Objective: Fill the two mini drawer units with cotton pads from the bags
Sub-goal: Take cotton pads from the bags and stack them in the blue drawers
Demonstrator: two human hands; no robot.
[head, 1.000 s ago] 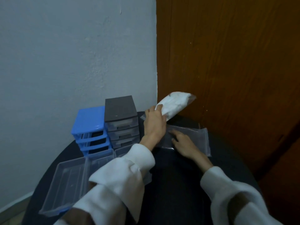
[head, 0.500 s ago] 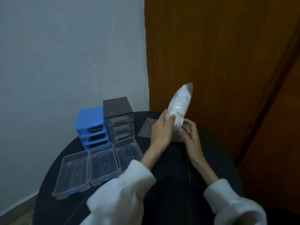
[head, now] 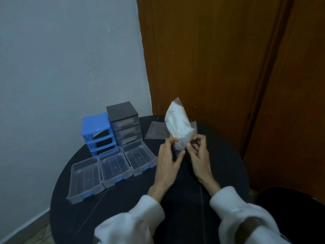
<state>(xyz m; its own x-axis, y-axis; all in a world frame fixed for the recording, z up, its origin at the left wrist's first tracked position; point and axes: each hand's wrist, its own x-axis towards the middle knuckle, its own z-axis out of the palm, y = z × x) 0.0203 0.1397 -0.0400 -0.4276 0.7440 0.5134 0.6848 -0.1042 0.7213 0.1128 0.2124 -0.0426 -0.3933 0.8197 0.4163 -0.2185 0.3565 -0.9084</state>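
Observation:
A clear bag of white cotton pads (head: pixel 178 125) stands upright above the round black table (head: pixel 223 155). My left hand (head: pixel 167 159) and my right hand (head: pixel 198 155) pinch its lower end from either side. The blue drawer unit (head: pixel 97 132) stands at the back left with its slots empty. Beside it, the dark grey drawer unit (head: pixel 124 124) has its three drawers in. Three clear drawers (head: pixel 112 166) lie in a row on the table in front of the units, with nothing in them.
A flat, empty clear bag (head: pixel 155 132) lies on the table behind the held bag. A white wall is on the left and a brown wooden door (head: pixel 219 67) close behind the table. Something dark and round (head: pixel 290 205) sits at the lower right.
The bag has been drawn toward me and lowered a little. Both hands have shifted from its side to its bottom end. The camera has tilted down.

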